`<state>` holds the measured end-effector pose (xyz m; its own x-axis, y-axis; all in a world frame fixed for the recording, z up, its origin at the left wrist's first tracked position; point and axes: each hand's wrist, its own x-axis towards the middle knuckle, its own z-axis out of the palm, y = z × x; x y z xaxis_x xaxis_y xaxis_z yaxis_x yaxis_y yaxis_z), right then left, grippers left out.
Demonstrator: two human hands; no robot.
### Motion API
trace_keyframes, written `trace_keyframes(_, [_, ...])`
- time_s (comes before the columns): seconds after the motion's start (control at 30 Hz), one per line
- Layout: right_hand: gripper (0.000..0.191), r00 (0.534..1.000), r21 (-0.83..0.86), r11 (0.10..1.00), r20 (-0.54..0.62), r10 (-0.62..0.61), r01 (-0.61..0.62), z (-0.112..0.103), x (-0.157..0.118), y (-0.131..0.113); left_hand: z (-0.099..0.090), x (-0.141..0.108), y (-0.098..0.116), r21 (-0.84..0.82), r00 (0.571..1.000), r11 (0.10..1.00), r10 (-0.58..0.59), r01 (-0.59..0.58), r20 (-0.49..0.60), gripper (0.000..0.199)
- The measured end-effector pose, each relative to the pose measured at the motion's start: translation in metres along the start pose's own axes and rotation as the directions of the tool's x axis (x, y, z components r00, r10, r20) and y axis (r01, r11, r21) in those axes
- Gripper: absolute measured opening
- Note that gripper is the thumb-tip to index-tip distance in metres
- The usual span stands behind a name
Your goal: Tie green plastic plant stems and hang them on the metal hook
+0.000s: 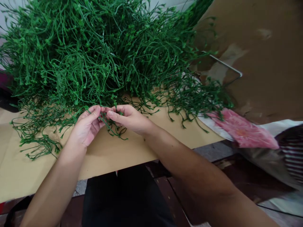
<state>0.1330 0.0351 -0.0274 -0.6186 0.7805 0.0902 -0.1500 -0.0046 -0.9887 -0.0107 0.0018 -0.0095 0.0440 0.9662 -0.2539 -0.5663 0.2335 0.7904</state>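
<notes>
A big heap of green plastic plant stems (90, 56) with small forked tips fills the back of the table. Just in front of it, my left hand (88, 123) and my right hand (125, 116) meet, fingertips almost touching. Both are closed in a pinch on thin green stems (110, 126), whose ends hang down between and below the fingers. Exactly where the stems join is hidden by the fingers. Loose stems (42, 145) lie on the tabletop left of my left hand.
Tan paper or board (113, 154) covers the table. At the right stands a brown cardboard sheet (267, 63) with a bent metal rod (227, 65) against it. A pink flowered cloth or packet (246, 129) lies below it. More stems (196, 97) spread toward the right.
</notes>
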Motion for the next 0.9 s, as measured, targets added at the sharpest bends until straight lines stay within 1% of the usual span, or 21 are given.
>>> trace_keyframes(0.2, [0.043,0.997,0.054,0.996,0.016,0.076,-0.076,0.0011,0.0019,0.0047,0.0002,-0.0002,-0.0009,-0.013,1.000,1.000,0.007,-0.007,0.002,0.010])
trace_keyframes(0.37, [0.042,1.000,0.120,0.993,0.015,-0.004,0.002,0.0004,0.0019,0.0058,0.0060,-0.0037,0.0029,0.007,0.999,1.000,0.007,-0.007,-0.041,0.019])
trace_keyframes(0.47, [0.042,0.999,0.153,0.987,0.001,-0.041,0.040,0.0007,0.0005,0.0047,0.0075,-0.0055,0.0050,0.020,0.998,1.000,0.008,-0.007,-0.055,0.019])
trace_keyframes(0.6, [0.037,0.991,0.286,0.949,-0.061,-0.123,0.135,0.0006,0.0010,0.0069,0.0072,-0.0075,0.0064,-0.005,0.995,0.999,0.034,-0.034,-0.089,0.016])
trace_keyframes(0.73, [0.031,0.988,0.419,0.898,-0.126,-0.090,0.136,0.0001,0.0027,0.0079,0.0077,-0.0092,0.0054,-0.057,0.994,0.997,0.050,-0.055,-0.094,0.017])
trace_keyframes(0.8, [0.030,0.989,0.464,0.877,-0.127,-0.073,0.124,0.0001,0.0030,0.0061,0.0083,-0.0093,0.0038,-0.072,0.995,0.996,0.045,-0.052,-0.090,0.018])
trace_keyframes(0.9, [0.030,0.994,0.533,0.841,-0.092,-0.054,0.094,0.0010,0.0025,0.0015,0.0089,-0.0088,0.0010,-0.086,0.997,0.995,0.034,-0.041,-0.075,0.018])
